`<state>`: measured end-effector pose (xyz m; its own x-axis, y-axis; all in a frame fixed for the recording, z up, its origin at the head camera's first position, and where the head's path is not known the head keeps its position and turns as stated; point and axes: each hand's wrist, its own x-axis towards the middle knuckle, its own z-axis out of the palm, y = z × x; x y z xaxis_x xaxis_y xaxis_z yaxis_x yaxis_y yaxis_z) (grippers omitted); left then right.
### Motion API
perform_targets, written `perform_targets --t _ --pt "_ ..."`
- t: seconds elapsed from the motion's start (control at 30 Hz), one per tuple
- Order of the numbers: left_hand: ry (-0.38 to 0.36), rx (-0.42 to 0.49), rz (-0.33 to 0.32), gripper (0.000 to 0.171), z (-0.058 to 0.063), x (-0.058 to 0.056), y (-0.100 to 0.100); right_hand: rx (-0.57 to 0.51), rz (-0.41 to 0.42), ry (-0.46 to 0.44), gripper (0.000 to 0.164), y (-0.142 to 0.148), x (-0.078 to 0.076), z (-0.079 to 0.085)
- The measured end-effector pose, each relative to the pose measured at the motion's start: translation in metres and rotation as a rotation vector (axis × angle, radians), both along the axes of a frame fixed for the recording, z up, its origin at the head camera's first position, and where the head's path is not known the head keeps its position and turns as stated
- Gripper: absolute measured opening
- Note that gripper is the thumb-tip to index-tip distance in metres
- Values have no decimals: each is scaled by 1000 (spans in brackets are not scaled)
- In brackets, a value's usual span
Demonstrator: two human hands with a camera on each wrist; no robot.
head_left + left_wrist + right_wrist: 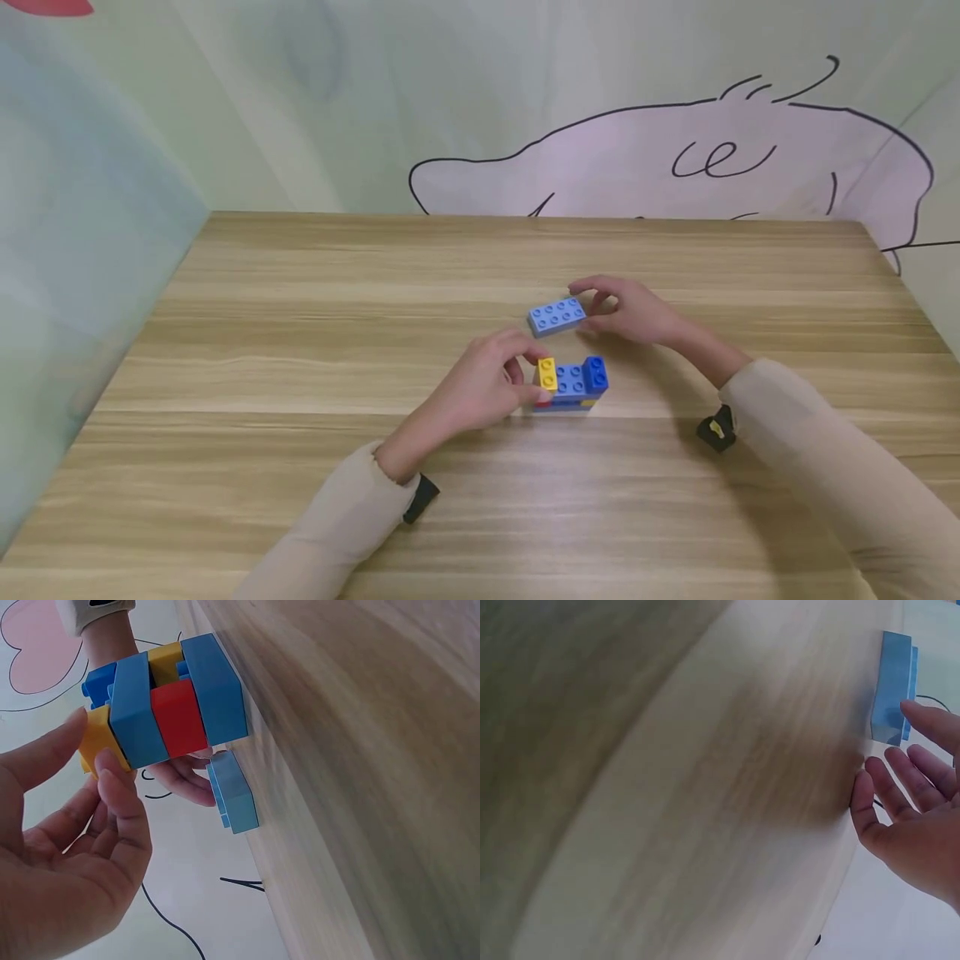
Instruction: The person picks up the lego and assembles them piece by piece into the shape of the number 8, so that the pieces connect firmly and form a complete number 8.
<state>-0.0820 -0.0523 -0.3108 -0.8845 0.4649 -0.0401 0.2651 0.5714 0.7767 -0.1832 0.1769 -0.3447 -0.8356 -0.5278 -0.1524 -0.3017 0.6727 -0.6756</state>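
Observation:
My left hand [483, 385] pinches a small yellow toy brick [547, 373] between thumb and fingers. It sits on the left end of a stack, and a dark blue brick [596, 374] stands on the right end. From the left wrist view, the stack shows an upper blue brick [139, 712], then a red brick [178, 714] and another yellow brick [165, 664] between it and the bottom blue brick [216, 690]. Just behind lies a loose light blue brick [557, 316], studs up. My right hand [636, 314] is at its right end, fingers loosely bent, thumb tip overlapping the brick.
The wooden table [300, 333] carries the stack and the loose brick right of its middle. A wall [315, 108] with line drawings stands along the back edge. Dark wrist straps [717, 428] show at the sleeves.

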Motion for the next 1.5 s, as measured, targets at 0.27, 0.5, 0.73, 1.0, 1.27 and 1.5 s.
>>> perform_targets --t 0.27,0.5,0.73,1.0,1.27,1.5 --pt "-4 3 2 35 0 0 0 -9 -17 17 35 0 4 -1" --pt "-12 -11 10 36 0 0 0 -29 -25 62 32 12 17 7" --pt "-8 1 8 35 0 2 1 -144 0 152 25 29 40 41" --pt "-3 7 5 38 0 2 2 -204 225 320 32 23 72 63" --pt "15 13 -13 38 -2 0 1 -265 263 320 33 14 78 51" --pt "18 9 -11 36 -2 1 0 -246 244 287 30 13 78 50"
